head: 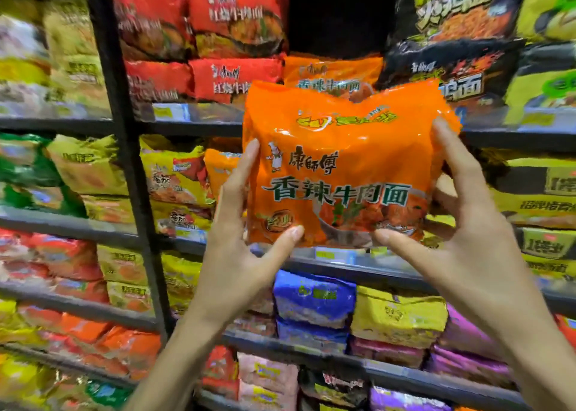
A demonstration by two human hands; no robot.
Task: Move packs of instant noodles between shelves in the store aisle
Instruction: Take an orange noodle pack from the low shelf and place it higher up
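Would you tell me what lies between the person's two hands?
In the head view, the orange noodle pack lies between the left hand and right hand, gripped by both.

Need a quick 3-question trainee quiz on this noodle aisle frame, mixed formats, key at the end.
1. True or false: both hands grip the orange pack.
2. Which packs sit on the shelf right behind the held pack's top edge? A) blue B) a matching orange pack C) green
3. Fill in: the left hand holds the pack's ___ lower corner.

Key: 1 true, with the right hand on the other side; 2 B; 3 left.
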